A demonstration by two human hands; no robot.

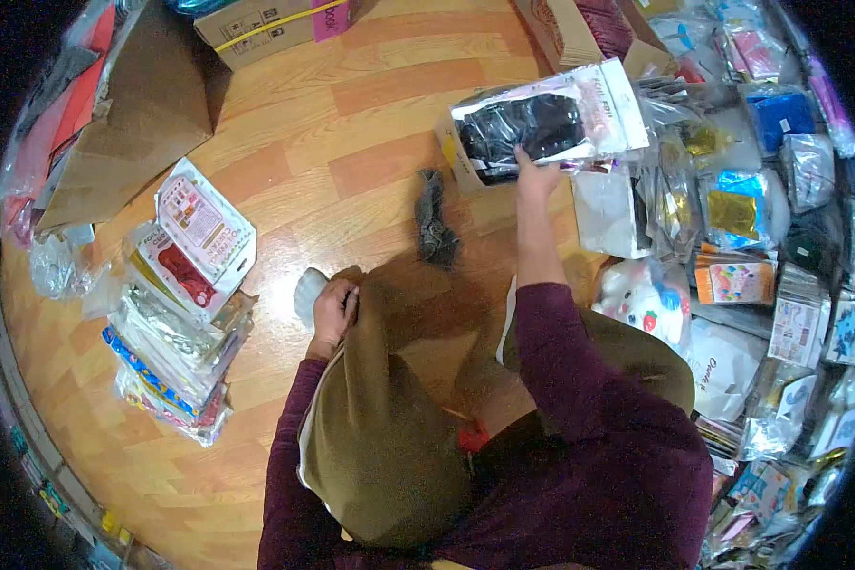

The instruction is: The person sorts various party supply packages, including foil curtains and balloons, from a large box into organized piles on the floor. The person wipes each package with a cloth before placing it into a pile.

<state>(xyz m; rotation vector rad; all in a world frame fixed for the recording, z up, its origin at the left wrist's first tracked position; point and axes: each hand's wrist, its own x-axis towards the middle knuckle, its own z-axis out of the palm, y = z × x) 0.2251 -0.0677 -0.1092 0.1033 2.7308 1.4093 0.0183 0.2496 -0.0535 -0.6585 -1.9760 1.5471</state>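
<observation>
My right hand (539, 174) reaches forward, its thumb over the near edge of a clear-fronted packet with shiny black contents (522, 128). The packet has a white printed header and lies tilted over a small box (458, 161); the fingers beneath it are hidden. My left hand (334, 310) rests by my left knee, its fingers curled; whether anything is inside them is hidden. Near it, my light-coloured left foot (309, 288) partly shows. A crumpled dark grey cloth (434, 218) lies on the floor between the left hand and the packet.
On the left lies a stack of packets (176, 342), topped by a white printed one (205, 228). Cardboard boxes (147, 123) stand at the left and back. Many plastic-wrapped packets (736, 209) crowd the right side, beside a white plush-like item (641, 299).
</observation>
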